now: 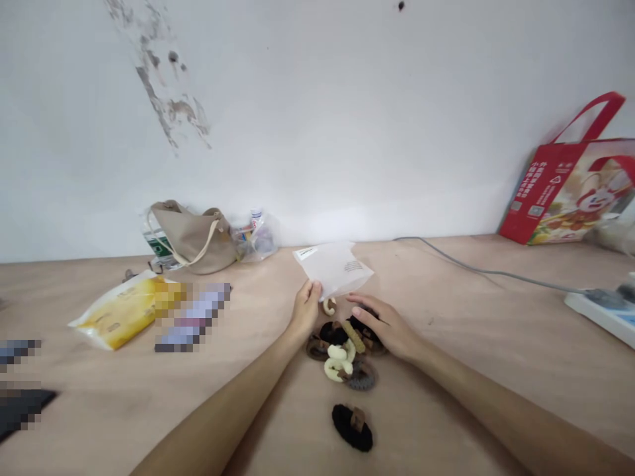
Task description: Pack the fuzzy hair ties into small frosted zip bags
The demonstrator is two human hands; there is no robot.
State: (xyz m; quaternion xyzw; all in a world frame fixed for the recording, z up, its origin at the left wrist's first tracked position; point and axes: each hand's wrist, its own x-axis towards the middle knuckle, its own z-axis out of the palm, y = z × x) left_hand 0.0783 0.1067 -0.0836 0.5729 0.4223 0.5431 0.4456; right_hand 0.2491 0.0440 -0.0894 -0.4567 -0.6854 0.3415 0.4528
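the left hand (pixel 306 307) pinches the lower edge of a translucent plastic bag (pixel 333 268) in a narrow grip between thumb and fingers, and the bag lies almost flat on the light plywood table (pixel 94 413) just past both hands. a small white label (pixel 307 252) marks its far left corner, and a patch of fine print (pixel 353 266) sits near its right side. the right hand (pixel 383 325) is open, fingers loosely together and holding nothing visible, its fingertips (pixel 353 299) just beside the bag's lower edge. it sits right above a heap of hair ties (pixel 342 350) - black, brown, grey and cream ones, with a tan strip across the top - though i cannot tell if the palm touches them. a small cream hair tie (pixel 329 306) lies between the hands, just under the bag, and a fuzzy black hair tie (pixel 352 430) with a brown tab lies apart, nearer the person. farther left, against the wall, a beige shoulder bag (pixel 191 238) slumps beside a clear plastic bag (pixel 258 238) with a bottle in it. a yellow packet (pixel 122 311) lies on the table beside a pixelated object (pixel 193 317). to the right, a grey cable (pixel 486 270) runs to a white power strip (pixel 600 312), and a red printed gift bag (pixel 565 182) leans on the stained white wall (pixel 163 79).
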